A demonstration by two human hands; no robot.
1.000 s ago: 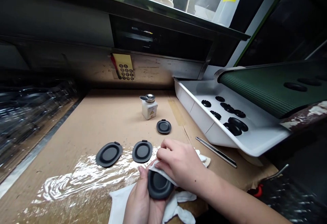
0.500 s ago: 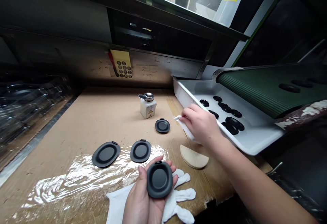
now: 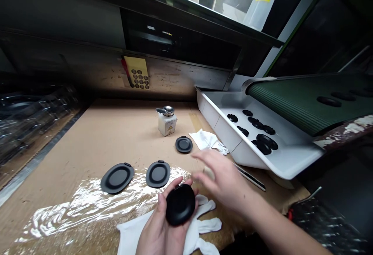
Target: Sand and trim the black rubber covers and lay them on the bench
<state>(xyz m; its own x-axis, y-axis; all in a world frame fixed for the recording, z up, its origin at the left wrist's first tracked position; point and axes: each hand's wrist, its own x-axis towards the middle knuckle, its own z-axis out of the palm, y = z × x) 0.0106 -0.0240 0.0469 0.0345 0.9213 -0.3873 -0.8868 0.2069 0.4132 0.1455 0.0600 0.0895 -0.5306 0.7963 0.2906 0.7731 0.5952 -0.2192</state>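
- Left hand point(image 3: 162, 229) curls around a black oval cover point(image 3: 180, 204), thumb and fingers clamped on its edges, domed side up.
- Right hand point(image 3: 221, 179), slightly blurred, has its fingers spread apart and holds nothing; it sits just right of the cover, not touching it.
- Under both hands runs a cardboard-covered worktop point(image 3: 87, 138).
- Right of the right hand stands a white tray point(image 3: 247, 158) with black parts on it, and a green ribbed conveyor belt point(image 3: 294, 99) lies beyond that.
- Clear plastic film point(image 3: 87, 212) lies beside the left hand.
- A white cotton glove point(image 3: 208, 225) lies beneath the left hand.
- Ahead of the left hand lie two black oval pieces point(image 3: 117, 178) point(image 3: 157, 174) and a smaller one point(image 3: 183, 144).
- A crumpled white cloth point(image 3: 207, 139) lies ahead of the right hand.
- A small white bottle with a metal pump top point(image 3: 167, 126) stands farther ahead.
- A slim metal bar point(image 3: 250, 177) lies just right of the right hand.
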